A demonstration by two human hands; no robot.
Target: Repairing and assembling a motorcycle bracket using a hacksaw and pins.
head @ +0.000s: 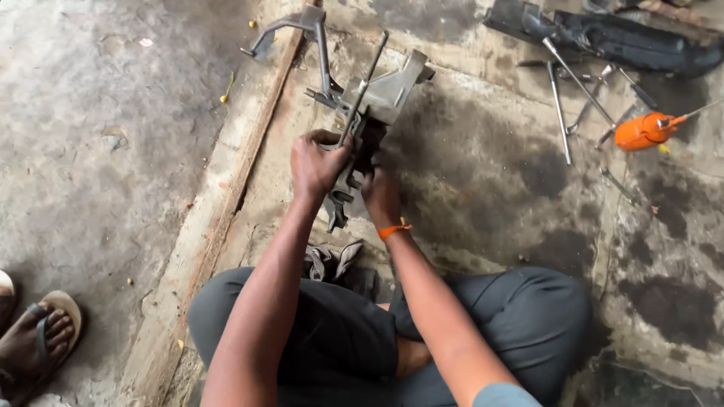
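Now | metal bracket (377,105) is held upper centre of frame | left hand (317,162) is clenched round a rod (362,87) | right hand (381,194) is clamped on the bracket's base | rod is best levered steadily, base braced.

An orange oil can (645,131) lay on the stained concrete floor (105,151) beside long metal tools (559,111) and a black plastic cover (618,38). A bystander's sandalled foot (38,339) stood at lower left.
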